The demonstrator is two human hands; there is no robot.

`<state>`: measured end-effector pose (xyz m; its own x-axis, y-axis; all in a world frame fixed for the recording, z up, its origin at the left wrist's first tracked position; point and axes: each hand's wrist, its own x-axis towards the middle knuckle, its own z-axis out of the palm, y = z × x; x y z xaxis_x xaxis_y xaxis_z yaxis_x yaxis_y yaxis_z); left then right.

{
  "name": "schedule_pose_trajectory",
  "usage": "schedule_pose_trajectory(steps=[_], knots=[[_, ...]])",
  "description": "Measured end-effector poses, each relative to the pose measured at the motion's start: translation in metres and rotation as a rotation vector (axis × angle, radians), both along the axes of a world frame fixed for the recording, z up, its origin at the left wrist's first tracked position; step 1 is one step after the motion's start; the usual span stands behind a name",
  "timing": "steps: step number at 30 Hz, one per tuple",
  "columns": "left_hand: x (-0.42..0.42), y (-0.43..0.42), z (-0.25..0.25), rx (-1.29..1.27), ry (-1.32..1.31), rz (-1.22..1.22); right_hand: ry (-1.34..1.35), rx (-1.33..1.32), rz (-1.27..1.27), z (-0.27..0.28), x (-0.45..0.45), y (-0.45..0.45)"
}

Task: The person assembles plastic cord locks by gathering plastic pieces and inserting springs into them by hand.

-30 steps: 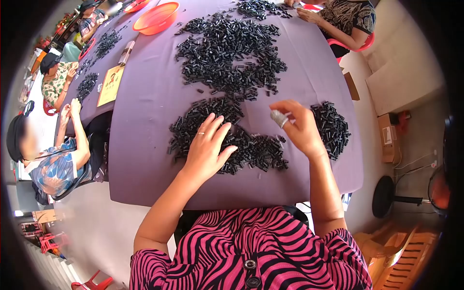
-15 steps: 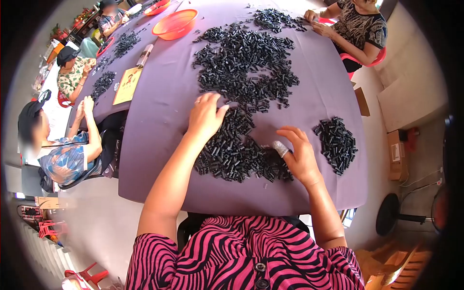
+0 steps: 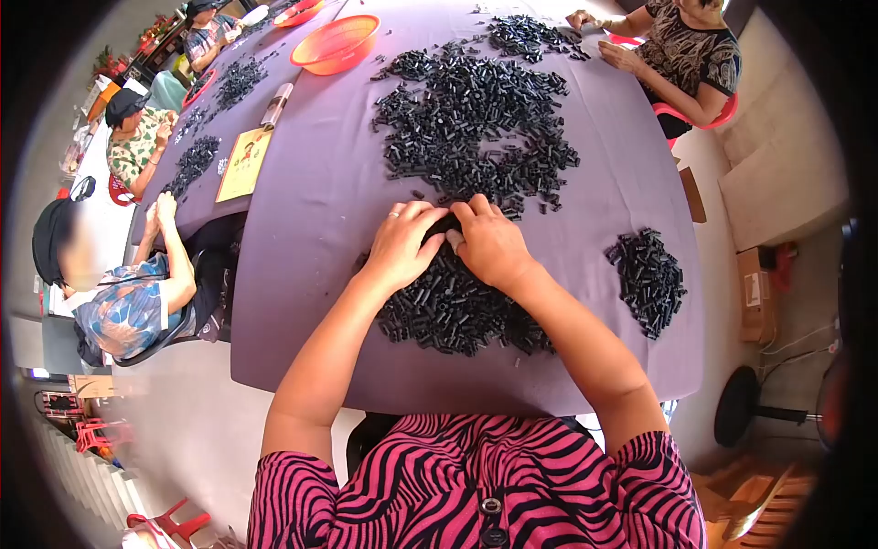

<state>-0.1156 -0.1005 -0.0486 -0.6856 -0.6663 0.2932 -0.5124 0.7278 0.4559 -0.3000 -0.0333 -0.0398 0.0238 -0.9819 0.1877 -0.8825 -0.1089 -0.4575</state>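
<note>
Small black tube-like pieces form a near pile (image 3: pixel 457 311) in front of me on the purple tablecloth. At its far edge my left hand (image 3: pixel 405 240) and my right hand (image 3: pixel 494 242) come together, fingertips nearly meeting. Both hands are cupped and open, fingers bent over the pieces and thumbs apart from them. Black pieces show in the gap between the hands. A silvery wrap is partly visible on my right thumb, and a ring is on my left hand. The undersides of the fingers are hidden.
A larger pile (image 3: pixel 476 119) of black pieces lies beyond my hands, and a smaller pile (image 3: pixel 647 282) sits to the right. An orange basin (image 3: pixel 336 46) and a yellow booklet (image 3: pixel 243 165) are at left. Several people sit around the tables; one (image 3: pixel 690 59) handles pieces at far right.
My right hand has moved left and away from me, from the near pile's right side to its far edge. My left hand has shifted slightly nearer, and the hands now almost meet.
</note>
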Motion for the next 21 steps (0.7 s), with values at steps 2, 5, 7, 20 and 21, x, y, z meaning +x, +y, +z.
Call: schedule_pose_trajectory(steps=[2,5,7,20,21], knots=[[0.002,0.006,0.001,0.01,-0.017,-0.014,-0.04,0.015,0.023,0.0,0.0,0.007],[0.01,0.023,0.005,0.027,-0.042,-0.055,-0.08,-0.026,0.067,-0.004,0.0,0.025],[0.015,0.034,0.011,0.064,-0.055,-0.075,-0.087,-0.042,0.091,-0.004,0.0,0.036],[0.018,0.035,0.025,0.031,0.096,-0.009,-0.222,-0.169,0.109,0.03,-0.031,0.078],[0.016,0.026,0.019,-0.017,0.11,0.026,-0.234,-0.177,0.066,0.035,-0.039,0.083]])
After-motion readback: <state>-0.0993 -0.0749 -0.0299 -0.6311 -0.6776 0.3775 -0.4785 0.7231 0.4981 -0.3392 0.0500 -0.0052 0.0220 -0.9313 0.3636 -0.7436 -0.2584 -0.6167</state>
